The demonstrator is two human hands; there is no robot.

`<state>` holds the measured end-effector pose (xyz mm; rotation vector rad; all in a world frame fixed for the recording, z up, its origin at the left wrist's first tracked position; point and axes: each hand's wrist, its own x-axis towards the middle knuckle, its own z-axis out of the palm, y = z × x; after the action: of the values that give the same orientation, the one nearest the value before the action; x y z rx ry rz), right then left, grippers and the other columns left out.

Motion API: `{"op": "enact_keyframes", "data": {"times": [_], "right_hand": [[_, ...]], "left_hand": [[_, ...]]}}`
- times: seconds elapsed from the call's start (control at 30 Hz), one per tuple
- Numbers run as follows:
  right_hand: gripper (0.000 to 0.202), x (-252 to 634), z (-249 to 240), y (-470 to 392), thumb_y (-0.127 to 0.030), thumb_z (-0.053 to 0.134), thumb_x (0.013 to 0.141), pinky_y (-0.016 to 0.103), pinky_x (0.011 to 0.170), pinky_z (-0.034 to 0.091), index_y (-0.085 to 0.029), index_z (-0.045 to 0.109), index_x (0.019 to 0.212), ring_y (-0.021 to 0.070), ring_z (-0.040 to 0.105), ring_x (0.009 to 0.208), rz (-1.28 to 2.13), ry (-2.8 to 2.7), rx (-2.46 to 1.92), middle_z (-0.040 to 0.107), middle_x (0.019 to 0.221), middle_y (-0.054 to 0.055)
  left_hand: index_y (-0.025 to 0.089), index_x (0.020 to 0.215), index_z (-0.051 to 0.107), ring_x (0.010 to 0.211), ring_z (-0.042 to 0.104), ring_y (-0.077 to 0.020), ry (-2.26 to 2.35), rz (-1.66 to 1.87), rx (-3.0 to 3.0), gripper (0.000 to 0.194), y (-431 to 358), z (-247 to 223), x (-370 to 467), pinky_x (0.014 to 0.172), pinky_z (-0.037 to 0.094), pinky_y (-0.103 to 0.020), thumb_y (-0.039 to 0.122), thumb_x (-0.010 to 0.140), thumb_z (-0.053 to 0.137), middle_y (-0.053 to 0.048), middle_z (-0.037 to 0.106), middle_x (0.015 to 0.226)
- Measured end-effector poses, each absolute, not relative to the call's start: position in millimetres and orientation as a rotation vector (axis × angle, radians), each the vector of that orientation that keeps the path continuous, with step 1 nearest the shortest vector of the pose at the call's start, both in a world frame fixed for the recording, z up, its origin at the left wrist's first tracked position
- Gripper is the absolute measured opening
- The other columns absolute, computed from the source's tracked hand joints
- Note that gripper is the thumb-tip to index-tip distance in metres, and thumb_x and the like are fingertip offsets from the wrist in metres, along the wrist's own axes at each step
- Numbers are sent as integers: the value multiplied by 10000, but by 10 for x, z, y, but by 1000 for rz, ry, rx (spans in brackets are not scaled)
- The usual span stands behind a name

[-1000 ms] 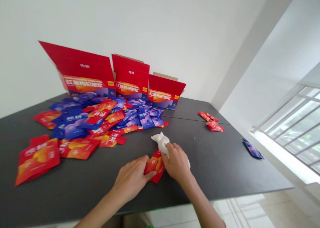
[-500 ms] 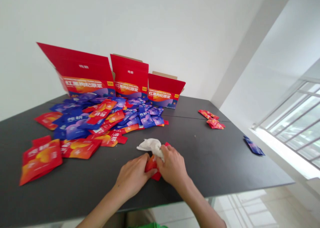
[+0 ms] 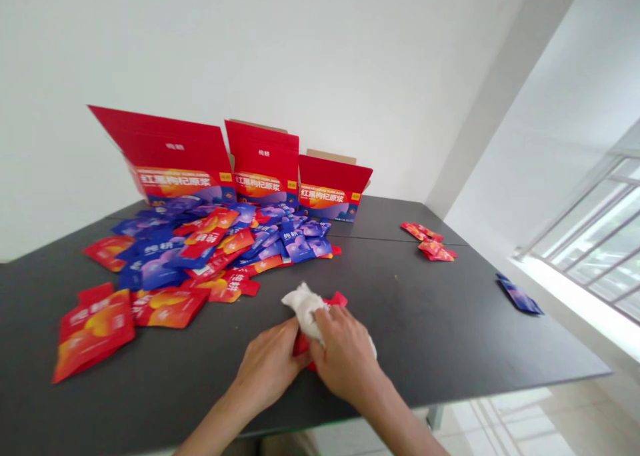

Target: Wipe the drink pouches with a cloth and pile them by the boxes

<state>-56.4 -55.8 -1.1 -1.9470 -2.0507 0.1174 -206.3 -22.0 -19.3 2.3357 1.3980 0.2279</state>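
Note:
Near the table's front edge, my left hand (image 3: 273,357) is closed on the left side of a red pouch (image 3: 338,299). My right hand (image 3: 345,349) grips a crumpled white cloth (image 3: 304,305) and presses it against that same pouch. Both hands and the cloth cover most of the pouch; its red upper corner shows beyond my right fingers. To the left lie a red-and-orange pouch (image 3: 95,326) and a heap of blue pouches (image 3: 155,263) mixed with red ones.
Three red boxes with raised lids, a left box (image 3: 175,156), a middle box (image 3: 263,163) and a right box (image 3: 330,186), stand along the wall. Small red pouches (image 3: 433,243) lie at the back right. Blue pouches (image 3: 519,295) rest near the table's right edge.
My right hand and the cloth have shifted over the pouch, and a white edge of cloth now shows right of that hand. The whole view has moved slightly.

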Motion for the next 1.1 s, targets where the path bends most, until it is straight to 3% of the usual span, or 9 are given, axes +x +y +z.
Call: {"op": "enact_keyframes", "data": {"times": [0.2, 0.33, 0.5, 0.63, 0.8, 0.93, 1.1], "right_hand": [[212, -512, -26, -556, -270, 439, 843, 329, 768, 391, -206, 523, 1027, 223, 511, 939, 31, -1882, -2144, 561, 970, 80], [222, -537, -39, -596, -244, 491, 794, 314, 781, 386, -234, 517, 1014, 212, 502, 954, 81, -2064, -1899, 554, 1016, 54], [204, -549, -40, -595, -268, 441, 832, 320, 747, 393, -210, 521, 1010, 223, 516, 919, 33, -1888, -2089, 559, 956, 68], [225, -581, -53, -622, -254, 489, 797, 319, 776, 390, -234, 516, 1019, 218, 514, 949, 87, -2039, -1910, 558, 1017, 54], [210, -598, -45, -657, -265, 436, 843, 322, 756, 390, -208, 518, 1028, 220, 516, 928, 38, -1888, -2093, 563, 974, 78], [207, -648, -87, -705, -253, 475, 806, 314, 759, 382, -233, 517, 1008, 213, 516, 939, 68, -2018, -1920, 564, 1010, 60], [172, -325, -177, -470, -311, 446, 840, 284, 678, 365, -206, 540, 939, 207, 546, 856, 30, -1714, -2082, 585, 907, 68]], "left_hand": [[229, 879, 501, 888, 618, -239, 1428, 204, 2366, 239, -221, -180, -2054, 690, 397, -292, 456, 805, 486, -26, 660, 923], [225, 971, 507, 967, 607, -228, 1393, 245, 2349, 205, -202, -194, -2053, 759, 407, -290, 340, 802, 504, -44, 653, 1017], [225, 892, 507, 889, 625, -252, 1426, 222, 2378, 229, -206, -208, -2057, 691, 412, -307, 437, 804, 496, -34, 665, 933], [227, 972, 505, 950, 617, -227, 1393, 272, 2377, 206, -209, -227, -2063, 750, 413, -294, 326, 792, 511, -40, 658, 1007], [223, 885, 504, 886, 626, -256, 1424, 236, 2394, 232, -212, -229, -2070, 688, 409, -310, 439, 802, 498, -43, 665, 936], [231, 961, 499, 947, 612, -238, 1363, 331, 2382, 199, -224, -247, -2078, 735, 408, -300, 348, 801, 516, -39, 655, 1003], [230, 835, 482, 815, 611, -215, 1390, 389, 2382, 188, -284, -247, -2075, 649, 398, -274, 406, 800, 536, 1, 634, 847]]}}
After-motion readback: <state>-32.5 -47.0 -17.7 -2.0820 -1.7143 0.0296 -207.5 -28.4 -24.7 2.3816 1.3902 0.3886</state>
